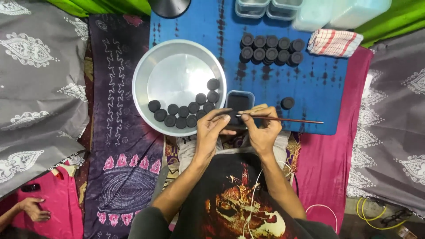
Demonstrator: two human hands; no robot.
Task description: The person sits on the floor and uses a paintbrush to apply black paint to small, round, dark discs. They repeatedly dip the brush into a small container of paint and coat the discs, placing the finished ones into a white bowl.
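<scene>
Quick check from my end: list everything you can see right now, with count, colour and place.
Pan: one, silver, left of centre.
Discs in pan: about twelve, black, along its near rim.
Stacked discs: about ten on top, black, far side of board.
Lone disc: one, black, right of the hands.
Board: one, blue, centre.
Small tray: one, dark, beside the pan.
Cloth: one, red-checked, far right.
Clear tubs: several, top edge.
Another person's hand: lower left.
Left hand: at the tray.
Right hand: grip on a thin brown stick.
</scene>
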